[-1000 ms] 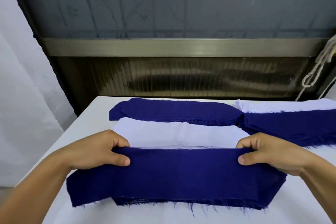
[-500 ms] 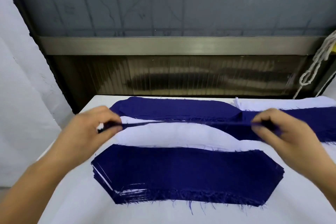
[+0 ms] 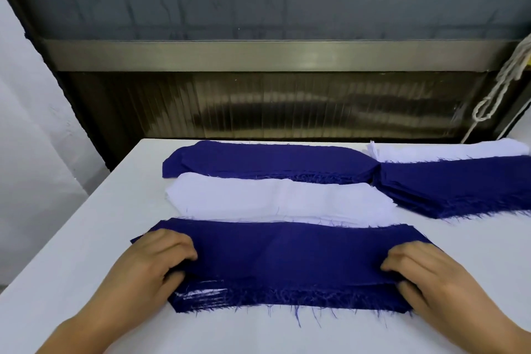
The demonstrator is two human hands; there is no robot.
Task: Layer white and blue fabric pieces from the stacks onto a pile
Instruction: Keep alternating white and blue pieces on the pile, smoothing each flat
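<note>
Top blue piece (image 3: 287, 250) lies on the near pile (image 3: 287, 296), long axis running left-right across the table (image 3: 71, 253), parallel to its near edge; frayed long edge faces the person, clean long edge faces the window. Ends are angled (the left end comes to a point past the knuckles). Left hand (image 3: 152, 264) sits on the left end, fingers curled with the thumb tucked at the piece's near edge, pinching the cloth. Right hand (image 3: 422, 273) mirrors it on the right end, fingers curled, thumb under the near edge, also pinching. White layers show in the pile's near-left corner under the blue. White stack (image 3: 275, 198) lies just behind the pile, same left-right axis, touching or nearly touching its far edge. Blue stack (image 3: 267, 161) is behind that. On the right: second blue stack (image 3: 459, 184), angled slightly, with a second white stack (image 3: 448, 151) behind it. Knotted cord (image 3: 500, 86) hangs at far right.
</note>
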